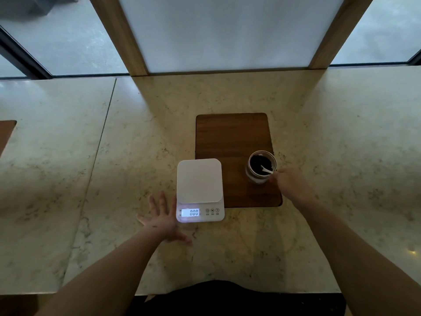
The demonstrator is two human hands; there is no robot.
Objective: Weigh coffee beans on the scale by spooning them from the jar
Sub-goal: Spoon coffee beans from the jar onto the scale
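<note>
A white digital scale (199,181) lies on the marble counter, its lit display reading 0.00 and its platform bare. My left hand (163,218) rests flat on the counter just left of the scale, fingers spread, holding nothing. To the right, an open glass jar (260,167) of dark coffee beans stands on a wooden board (230,135). A white spoon (266,170) sits inside the jar with its bowl in the beans. My right hand (290,182) reaches to the jar's right rim, fingertips pinched on the spoon's handle.
The marble counter (127,156) spreads wide on both sides, with a seam running down the left. A second wooden board (5,133) peeks in at the left edge. Frosted window panels and wooden posts stand behind the counter.
</note>
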